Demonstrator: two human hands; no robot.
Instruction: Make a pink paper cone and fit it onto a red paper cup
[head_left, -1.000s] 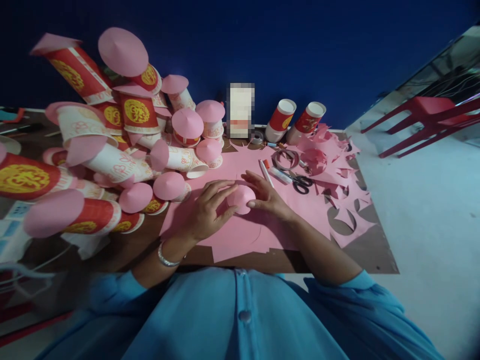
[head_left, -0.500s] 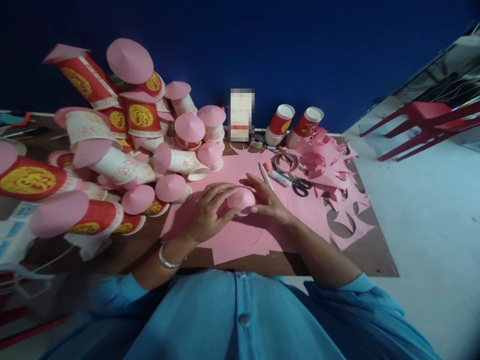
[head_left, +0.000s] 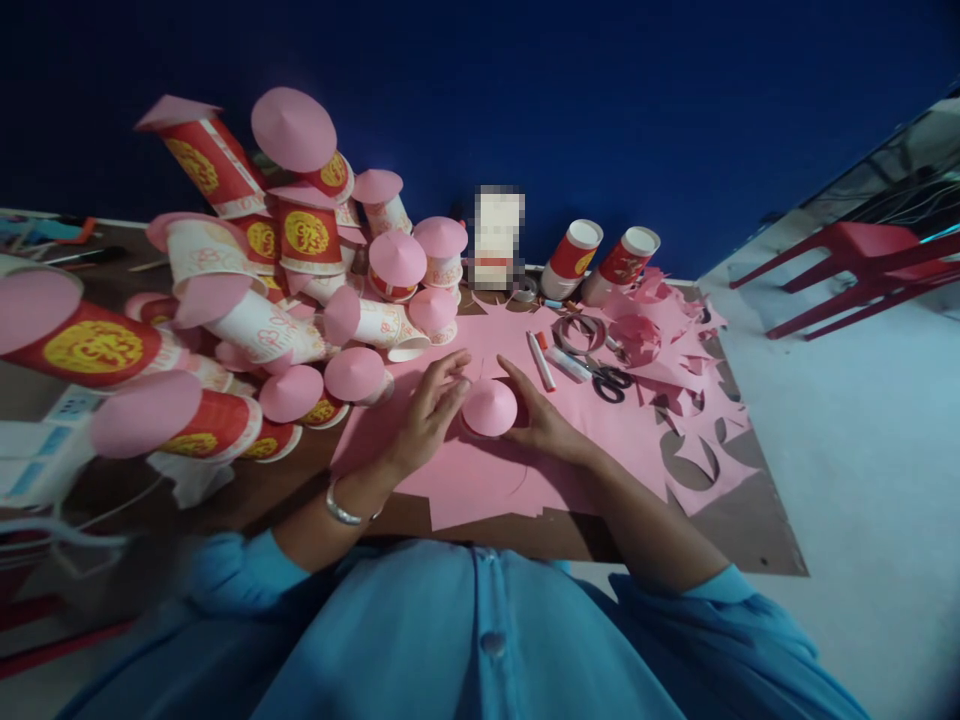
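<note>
A small pink paper cone [head_left: 490, 406] sits point-up in front of me, with a narrow strip of pale rim under its near edge. It looks like the top of a paper cup whose body is mostly hidden below. My right hand [head_left: 549, 428] curves round the right side of this cone-topped cup, thumb at the near side and forefinger stretched behind; its lower fingers are hidden. To the left of the cone, my left hand [head_left: 435, 408] is a little apart from it, fingers loosely spread and holding nothing. A large pink paper sheet [head_left: 450, 490] lies underneath.
Many cone-topped cups [head_left: 307, 235] are piled at the left. Two red-and-white cup stacks [head_left: 572, 258] stand at the back right. Marker [head_left: 541, 362], tape roll [head_left: 581, 333] and black scissors [head_left: 611, 382] lie beyond my right hand, near pink paper scraps [head_left: 694, 455]. A red stool [head_left: 862, 245] stands at the right.
My left hand has come away from the cone, leaving a gap. My right hand stays beside it, and the cone now shows fully. The whole view has shifted slightly.
</note>
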